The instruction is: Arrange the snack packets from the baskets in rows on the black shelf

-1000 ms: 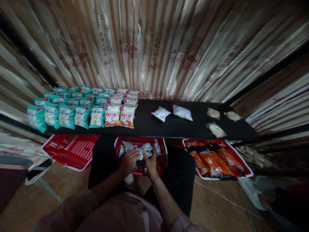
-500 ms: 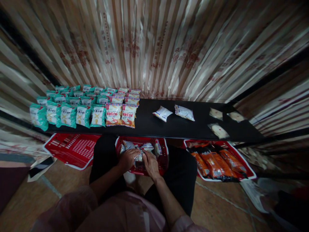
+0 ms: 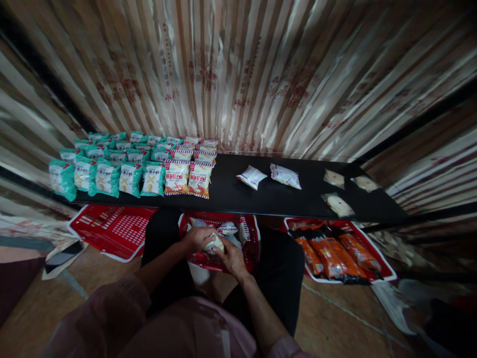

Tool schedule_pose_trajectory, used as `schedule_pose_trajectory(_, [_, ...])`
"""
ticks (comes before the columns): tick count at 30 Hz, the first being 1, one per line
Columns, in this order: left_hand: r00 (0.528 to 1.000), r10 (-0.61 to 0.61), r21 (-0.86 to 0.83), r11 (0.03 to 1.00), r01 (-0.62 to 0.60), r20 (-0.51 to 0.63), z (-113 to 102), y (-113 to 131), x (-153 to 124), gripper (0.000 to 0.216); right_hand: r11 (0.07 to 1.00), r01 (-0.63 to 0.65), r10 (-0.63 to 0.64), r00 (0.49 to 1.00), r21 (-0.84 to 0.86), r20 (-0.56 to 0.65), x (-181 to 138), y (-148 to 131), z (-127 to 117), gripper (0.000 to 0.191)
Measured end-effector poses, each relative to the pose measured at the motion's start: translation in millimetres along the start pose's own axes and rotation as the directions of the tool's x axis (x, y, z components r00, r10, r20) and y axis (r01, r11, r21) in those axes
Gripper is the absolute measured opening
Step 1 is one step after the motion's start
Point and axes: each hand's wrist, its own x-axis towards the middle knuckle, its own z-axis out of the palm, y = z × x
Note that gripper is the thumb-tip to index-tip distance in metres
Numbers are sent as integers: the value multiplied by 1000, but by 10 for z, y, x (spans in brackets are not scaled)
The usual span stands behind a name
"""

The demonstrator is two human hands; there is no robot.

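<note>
My left hand (image 3: 197, 239) and my right hand (image 3: 232, 257) meet over a red basket (image 3: 250, 248) on my lap, both closed round a white snack packet (image 3: 216, 243). More white packets (image 3: 228, 228) lie in the basket behind my hands. In front of me a black shelf (image 3: 261, 199) carries rows of green snack bags (image 3: 108, 178) at the left, two columns of red and yellow bags (image 3: 188, 175) beside them, and two white packets (image 3: 252, 176) near the middle.
Three clear-wrapped pale buns (image 3: 337, 203) lie at the shelf's right end. A red basket (image 3: 112, 229) sits on the floor at left with nothing in it, and another (image 3: 383, 271) at right holds several orange packets (image 3: 328, 253). A striped curtain (image 3: 238, 74) hangs behind the shelf.
Both hands have drawn back from the packets in the basket toward me and closed together round one white packet, lifting it a little.
</note>
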Motion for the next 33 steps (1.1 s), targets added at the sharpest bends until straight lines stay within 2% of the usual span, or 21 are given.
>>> schedule_pose_trajectory(4, [991,-41,168,986,19,128,-68,37,64,33,1000,14,-14,1000,-25,25,-2,-5,-15,40])
schedule_pose_trajectory(6, [986,-71,229,973,34,154,-103,46,83,38,1000,3,-3,1000,-11,22,-6,-13,-17,42])
schedule_pose_trajectory(10, [981,-138,271,958,98,136,-154,31,91,45,995,-67,66,998,79,14,-11,-10,-11,46])
schedule_pose_trajectory(15, [987,-139,221,968,117,84,-170,-36,94,44,951,-141,143,990,277,16,-12,-39,4,51])
schedule_pose_trajectory(21, [995,-95,-13,995,95,8,-150,-81,123,40,868,-176,188,982,464,20,-20,-166,-6,54])
schedule_pose_trajectory(24, [989,-145,-196,971,135,-39,-109,-94,138,42,848,-187,216,976,495,-2,-17,-210,-16,54])
schedule_pose_trajectory(28, [958,-281,-457,861,222,-64,-10,-119,143,56,836,-190,229,973,515,-13,-12,-233,-22,55])
schedule_pose_trajectory(33, [897,-423,-661,711,240,-130,114,-96,136,66,804,-213,264,964,555,-13,-18,-236,-7,54])
